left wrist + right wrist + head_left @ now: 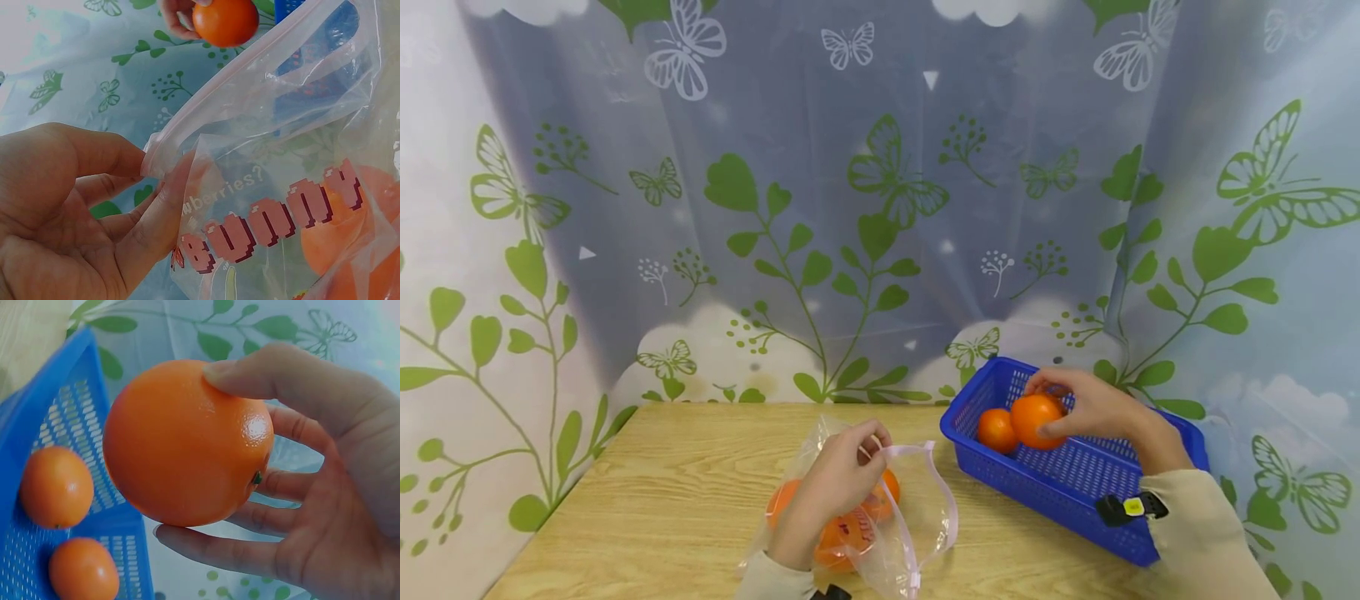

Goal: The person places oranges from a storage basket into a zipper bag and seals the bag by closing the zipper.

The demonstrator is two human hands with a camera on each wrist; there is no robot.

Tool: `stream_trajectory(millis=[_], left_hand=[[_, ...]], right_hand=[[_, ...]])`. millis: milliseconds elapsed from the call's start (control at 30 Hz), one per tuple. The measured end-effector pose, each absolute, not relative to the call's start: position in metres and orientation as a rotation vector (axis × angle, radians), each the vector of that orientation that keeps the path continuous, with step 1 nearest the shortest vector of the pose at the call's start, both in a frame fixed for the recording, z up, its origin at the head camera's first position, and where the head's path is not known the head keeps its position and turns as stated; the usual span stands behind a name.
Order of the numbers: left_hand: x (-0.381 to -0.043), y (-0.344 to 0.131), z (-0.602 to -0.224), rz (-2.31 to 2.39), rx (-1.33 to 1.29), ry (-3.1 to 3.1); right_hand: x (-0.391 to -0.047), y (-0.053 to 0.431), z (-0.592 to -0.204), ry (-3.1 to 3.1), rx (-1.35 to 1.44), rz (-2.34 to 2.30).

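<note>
My left hand (pixel 846 471) pinches the pink zip edge of a clear zip bag (pixel 219 237) between thumb and fingers. The bag's mouth gapes toward the right, and "BUNNY" is printed on its side. Oranges (pixel 844 543) lie inside the bag on the table, partly covered by my left hand and wrist. Over the blue basket (pixel 1022 492), my right hand (pixel 1097 408) grips another orange (pixel 187 444), thumb on one side and fingers round the other. Two more oranges (pixel 57 487) sit in the basket in the right wrist view; one of them is hidden in the head view.
The perforated basket stands at an angle on the right of the wood-grain table (pixel 677 483). A patterned curtain (pixel 820 250) with leaves and butterflies encloses the back and both sides, close behind the basket.
</note>
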State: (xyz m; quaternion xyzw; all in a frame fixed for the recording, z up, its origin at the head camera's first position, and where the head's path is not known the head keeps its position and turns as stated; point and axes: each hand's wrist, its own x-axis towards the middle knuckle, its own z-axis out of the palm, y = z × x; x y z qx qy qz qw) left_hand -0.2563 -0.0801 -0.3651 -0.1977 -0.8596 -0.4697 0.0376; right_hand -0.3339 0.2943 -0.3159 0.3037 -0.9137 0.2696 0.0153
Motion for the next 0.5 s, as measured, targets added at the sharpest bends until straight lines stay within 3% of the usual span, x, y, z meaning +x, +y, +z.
stream_trajectory(millis=[500], left_hand=[[-0.255,-0.080,-0.366,-1.464,-0.616,-2.633]], right_hand=[[-0.308,0.267,-0.320,-2.811,0.969,1.099]])
